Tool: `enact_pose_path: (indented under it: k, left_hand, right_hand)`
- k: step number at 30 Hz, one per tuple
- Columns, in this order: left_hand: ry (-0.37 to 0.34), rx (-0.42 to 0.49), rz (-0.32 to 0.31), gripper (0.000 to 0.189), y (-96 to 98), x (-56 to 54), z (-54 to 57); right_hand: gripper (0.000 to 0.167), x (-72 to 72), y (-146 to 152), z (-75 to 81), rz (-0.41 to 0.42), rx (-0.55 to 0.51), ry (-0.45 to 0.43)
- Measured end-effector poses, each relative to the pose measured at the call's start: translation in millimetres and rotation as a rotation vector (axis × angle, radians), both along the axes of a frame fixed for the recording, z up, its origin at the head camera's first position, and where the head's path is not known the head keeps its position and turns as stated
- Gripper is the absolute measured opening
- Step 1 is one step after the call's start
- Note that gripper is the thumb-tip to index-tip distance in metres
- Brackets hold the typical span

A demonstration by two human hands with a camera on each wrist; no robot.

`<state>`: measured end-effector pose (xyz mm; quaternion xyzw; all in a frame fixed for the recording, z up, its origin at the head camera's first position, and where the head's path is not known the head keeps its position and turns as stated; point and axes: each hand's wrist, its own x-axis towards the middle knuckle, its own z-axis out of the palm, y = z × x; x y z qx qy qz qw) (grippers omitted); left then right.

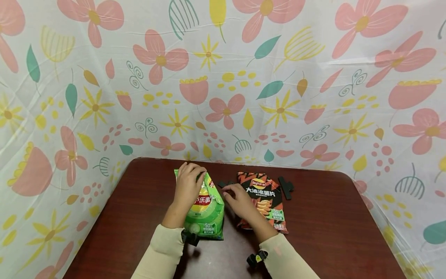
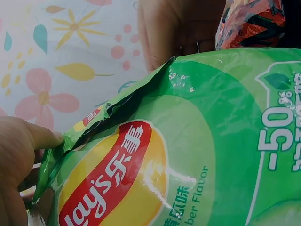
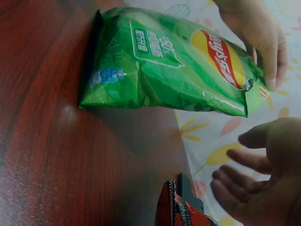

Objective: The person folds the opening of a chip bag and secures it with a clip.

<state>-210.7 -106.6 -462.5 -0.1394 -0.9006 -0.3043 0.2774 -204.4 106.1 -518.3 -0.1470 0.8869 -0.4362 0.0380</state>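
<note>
A green bag of Lay's potato chips [image 1: 207,217] stands upright on the table, its torn top edge [image 2: 110,109] showing in the left wrist view. My left hand [image 1: 189,182] pinches one top corner of that bag, thumb and fingers on either side of the film. Just off the bag's other side is my right hand [image 1: 239,201], its fingers loosely bent around nothing; a gap separates it from the bag in the right wrist view. The bag's contents are hidden.
A red and black bag of Lay's chips [image 1: 263,193] lies to the right, partly behind my right forearm. Beside it is a black notched piece [image 1: 286,188], and another dark piece [image 1: 225,184] shows between the bags. Flowered cloth [image 1: 226,77] hangs behind the dark red table [image 1: 324,232].
</note>
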Motion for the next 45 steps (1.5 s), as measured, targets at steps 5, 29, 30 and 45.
enact_pose_path:
  k: [5,29,30,45]
  left_hand:
    - [0.004,-0.004,0.003,0.011,0.5,-0.8,0.3]
    - [0.043,-0.023,0.014,0.011,4.1,-0.1,-2.6]
    - [0.043,-0.023,0.013,0.011,4.3,-0.1,-2.5]
    - [0.063,-0.016,0.013,0.01,4.8,1.4,-3.8]
  right_hand:
    - [0.039,-3.2,0.3,-0.1,-0.018,0.066,-0.038]
    - [0.051,-19.9,-5.8,-2.1,-0.034,0.326,-0.12]
    - [0.051,-20.6,-6.2,-2.3,-0.037,0.328,-0.122]
    - [0.049,-27.5,-11.6,-7.8,-0.041,0.382,-0.141]
